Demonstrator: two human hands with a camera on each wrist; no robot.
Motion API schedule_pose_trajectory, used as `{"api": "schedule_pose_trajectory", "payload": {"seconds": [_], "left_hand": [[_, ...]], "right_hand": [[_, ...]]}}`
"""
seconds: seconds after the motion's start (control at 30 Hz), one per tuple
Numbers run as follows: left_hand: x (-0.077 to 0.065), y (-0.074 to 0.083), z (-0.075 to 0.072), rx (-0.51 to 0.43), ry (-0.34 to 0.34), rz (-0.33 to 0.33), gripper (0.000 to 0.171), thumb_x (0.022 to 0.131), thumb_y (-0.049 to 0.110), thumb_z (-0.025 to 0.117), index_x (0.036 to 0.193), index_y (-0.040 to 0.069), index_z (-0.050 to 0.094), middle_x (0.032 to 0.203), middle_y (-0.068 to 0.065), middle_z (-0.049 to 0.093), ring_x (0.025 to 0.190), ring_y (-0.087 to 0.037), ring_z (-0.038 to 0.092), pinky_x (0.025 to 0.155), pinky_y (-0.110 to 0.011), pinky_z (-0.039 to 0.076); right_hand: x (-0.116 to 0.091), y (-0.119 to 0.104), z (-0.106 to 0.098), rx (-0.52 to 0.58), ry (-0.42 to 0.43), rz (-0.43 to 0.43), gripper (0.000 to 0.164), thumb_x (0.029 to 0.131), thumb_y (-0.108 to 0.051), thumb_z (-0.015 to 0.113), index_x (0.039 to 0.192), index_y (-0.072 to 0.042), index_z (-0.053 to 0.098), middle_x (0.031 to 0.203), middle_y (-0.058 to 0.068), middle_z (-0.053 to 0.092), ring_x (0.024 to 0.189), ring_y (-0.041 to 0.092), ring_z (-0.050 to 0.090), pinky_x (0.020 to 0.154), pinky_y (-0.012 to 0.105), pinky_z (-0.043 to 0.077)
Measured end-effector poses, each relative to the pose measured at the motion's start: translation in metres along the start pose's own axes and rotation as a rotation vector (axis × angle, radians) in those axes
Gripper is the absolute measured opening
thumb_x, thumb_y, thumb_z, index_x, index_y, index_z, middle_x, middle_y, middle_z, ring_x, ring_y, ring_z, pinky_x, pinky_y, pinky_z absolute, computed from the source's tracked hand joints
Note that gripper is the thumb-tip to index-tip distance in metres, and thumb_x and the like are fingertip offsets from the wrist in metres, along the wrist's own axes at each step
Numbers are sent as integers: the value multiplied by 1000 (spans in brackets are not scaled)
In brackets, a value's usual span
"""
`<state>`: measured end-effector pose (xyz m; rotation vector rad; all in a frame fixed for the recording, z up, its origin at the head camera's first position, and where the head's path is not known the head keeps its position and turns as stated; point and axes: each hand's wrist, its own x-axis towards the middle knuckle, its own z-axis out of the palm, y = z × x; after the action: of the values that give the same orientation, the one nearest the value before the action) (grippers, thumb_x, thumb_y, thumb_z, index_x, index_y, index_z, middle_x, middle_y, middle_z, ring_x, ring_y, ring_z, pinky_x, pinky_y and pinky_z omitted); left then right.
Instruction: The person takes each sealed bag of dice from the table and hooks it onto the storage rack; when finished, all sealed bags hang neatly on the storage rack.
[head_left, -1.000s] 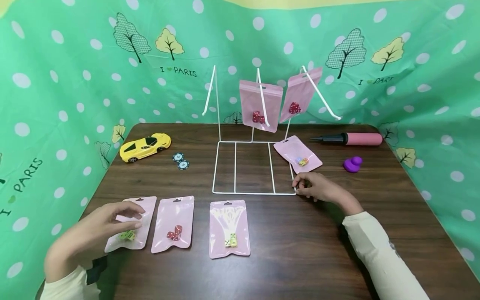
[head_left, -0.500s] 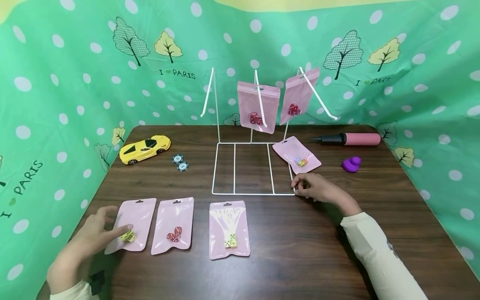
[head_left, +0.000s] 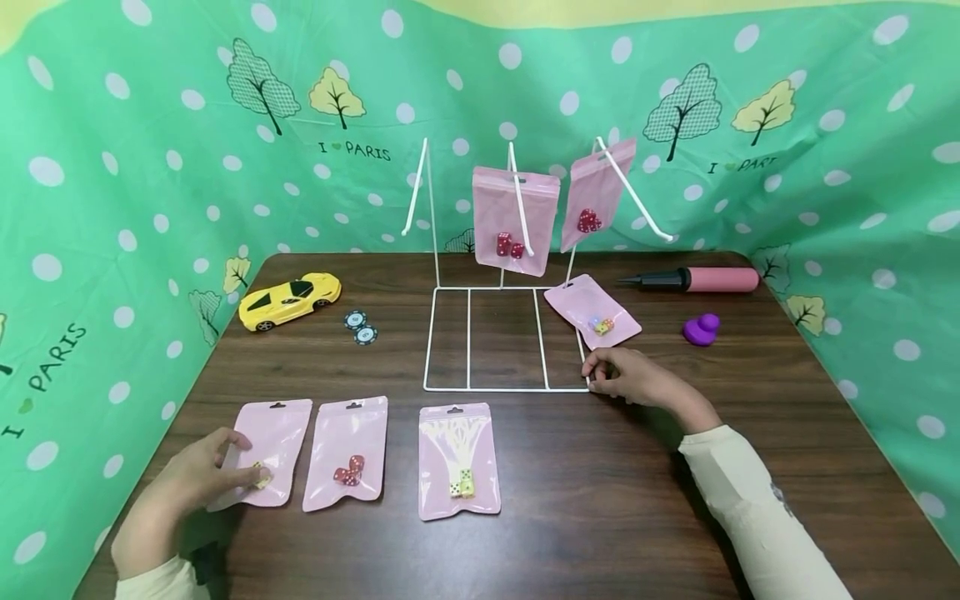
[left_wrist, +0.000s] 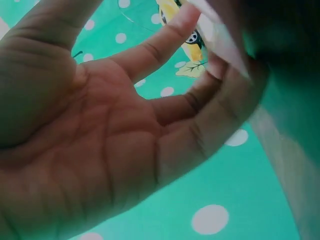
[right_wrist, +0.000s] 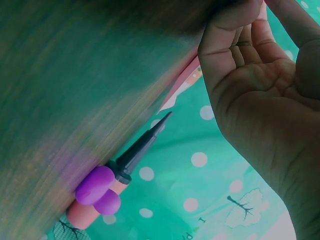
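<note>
My left hand [head_left: 191,479] is at the leftmost pink zip pouch [head_left: 279,433], thumb over its yellow dice and curled fingers at its left edge. In the left wrist view, the fingers of this hand [left_wrist: 130,115] meet the pouch's pale edge [left_wrist: 227,40]. Two more pouches lie to the right, one with red dice [head_left: 347,429] and one with yellow dice [head_left: 459,446]. My right hand [head_left: 633,379] pinches the front right corner of a white wire display rack [head_left: 510,389]; its fingertips are cut off in the right wrist view.
Two pouches with red dice hang from the rack's middle hook [head_left: 516,208] and right hook [head_left: 588,187]. Another pouch [head_left: 581,302] lies across the rack's right base. Around it are a yellow toy car [head_left: 291,302], poker chips [head_left: 360,327], a pump [head_left: 720,279] and a purple duck [head_left: 701,330].
My left hand has drawn down and left from over the leftmost pouch, then come back right onto its left edge. The right hand stays on the rack's corner.
</note>
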<state>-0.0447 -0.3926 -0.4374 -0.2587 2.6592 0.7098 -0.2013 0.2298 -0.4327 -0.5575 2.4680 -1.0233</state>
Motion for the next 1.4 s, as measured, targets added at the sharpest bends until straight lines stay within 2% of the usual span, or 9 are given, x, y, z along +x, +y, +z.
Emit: {"api": "schedule_pose_trajectory", "payload": {"seconds": [0.17, 0.37, 0.6, 0.83, 1.03, 1.13, 1.2, 1.3, 1.4], "left_hand": [[0, -6, -4, -40, -14, 4, 52, 96, 44, 80, 115, -2, 63, 100, -15, 64, 90, -30, 59, 72, -40, 49], [1, -15, -4, -30, 40, 44, 19, 99, 16, 69, 107, -1, 72, 95, -10, 68, 86, -24, 58, 73, -39, 49], [-11, -5, -12, -74, 42, 98, 16, 97, -2, 69, 110, -10, 71, 101, -16, 72, 90, -23, 63, 74, -38, 52], [-19, -9, -12, -194, 78, 160, 16, 98, -4, 67, 112, -10, 72, 91, -6, 66, 74, -8, 53, 66, -28, 46], [-31, -7, -12, -247, 227, 316, 12, 97, -11, 66, 107, -7, 71, 100, 7, 65, 78, 0, 52, 64, -23, 47], [-40, 0, -16, -245, 285, 389, 14, 98, -12, 66, 108, -4, 70, 88, 11, 59, 65, -1, 48, 53, -25, 43], [-45, 7, -20, -218, 324, 434, 17, 97, -11, 68, 109, 1, 72, 87, 15, 60, 64, 2, 51, 53, -22, 43], [-49, 20, -24, -172, 372, 550, 28, 93, -15, 71, 107, 8, 76, 96, 17, 67, 79, 6, 60, 66, -11, 48], [-52, 36, -28, -157, 364, 700, 41, 88, -22, 71, 107, 13, 78, 107, 14, 71, 95, 5, 65, 80, -7, 50]], "right_hand": [[0, -1, 0, -3, 8, -11, 14, 98, 2, 74, 109, -1, 65, 83, 2, 55, 67, 16, 53, 54, 28, 43], [1, -2, 0, -77, 28, -102, 15, 96, -1, 78, 106, 0, 67, 79, -1, 55, 69, 14, 53, 67, 27, 43], [1, -3, -2, -72, 21, -90, 14, 96, 1, 77, 106, 1, 68, 80, 0, 54, 72, 15, 52, 66, 27, 42], [2, -2, 0, 20, -15, 10, 10, 99, 2, 73, 107, 0, 68, 81, 2, 54, 65, 15, 51, 50, 25, 42], [2, 2, 2, 21, -13, -1, 10, 98, 2, 74, 107, 0, 68, 79, 1, 54, 64, 15, 51, 50, 25, 42], [2, 3, 2, 21, -15, -4, 10, 99, 3, 73, 107, 1, 68, 80, 1, 54, 64, 14, 51, 50, 24, 41], [2, 3, 2, 21, -17, -3, 10, 98, 4, 72, 107, 1, 68, 80, 1, 54, 64, 14, 51, 51, 24, 41], [1, 4, 2, 18, -17, -2, 10, 98, 4, 72, 107, 1, 68, 79, 1, 54, 64, 14, 50, 51, 24, 41], [1, 4, 2, 11, -18, -15, 11, 98, 4, 72, 108, 2, 68, 78, 1, 54, 63, 13, 50, 51, 24, 41]]}}
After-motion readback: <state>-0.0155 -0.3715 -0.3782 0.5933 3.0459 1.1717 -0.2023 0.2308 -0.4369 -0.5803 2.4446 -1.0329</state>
